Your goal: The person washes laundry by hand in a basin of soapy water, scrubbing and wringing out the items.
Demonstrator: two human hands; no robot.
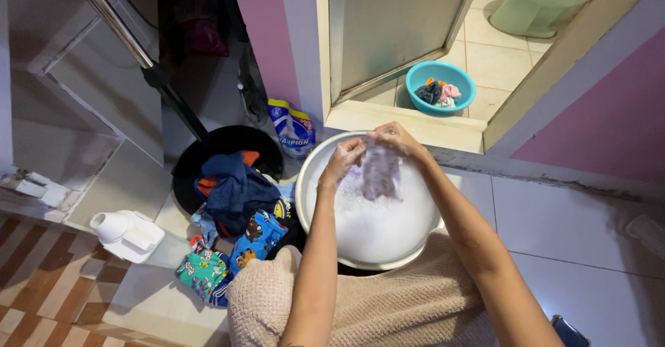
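A round metal basin (305, 188) full of white suds stands on the tiled floor in front of me. My left hand (343, 158) and my right hand (396, 139) both grip a small wet purple-grey garment (380, 174), holding it up over the far side of the basin. Foam covers my fingers. The cloth hangs down between the two hands and touches the suds.
A black tub (228, 143) heaped with coloured clothes (235, 194) stands left of the basin. A blue detergent pouch (292, 129) leans behind it. A white bottle (125, 233) lies far left. A teal bowl with clothes (440, 87) sits past the doorway step, near a green toilet (547, 1).
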